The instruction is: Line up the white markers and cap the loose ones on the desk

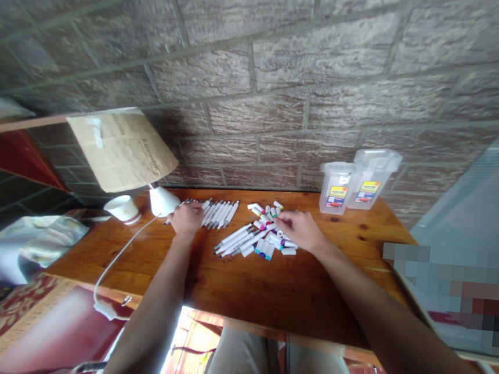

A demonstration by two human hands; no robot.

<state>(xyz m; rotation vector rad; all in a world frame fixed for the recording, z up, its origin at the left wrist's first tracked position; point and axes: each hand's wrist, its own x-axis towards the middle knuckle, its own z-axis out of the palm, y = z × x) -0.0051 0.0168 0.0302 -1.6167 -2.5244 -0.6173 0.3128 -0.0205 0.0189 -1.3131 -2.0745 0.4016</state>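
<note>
My left hand rests closed on the left end of a neat row of white markers laid side by side on the wooden table. My right hand lies over a loose pile of white markers and coloured caps, its fingers curled onto the pieces near the pile's top. What either hand grips is too small to make out.
Two clear plastic containers with labels stand at the back right against the brick wall. A white lamp head with a cord, a white cup and a brown paper bag sit at the back left. A silver bag lies far left.
</note>
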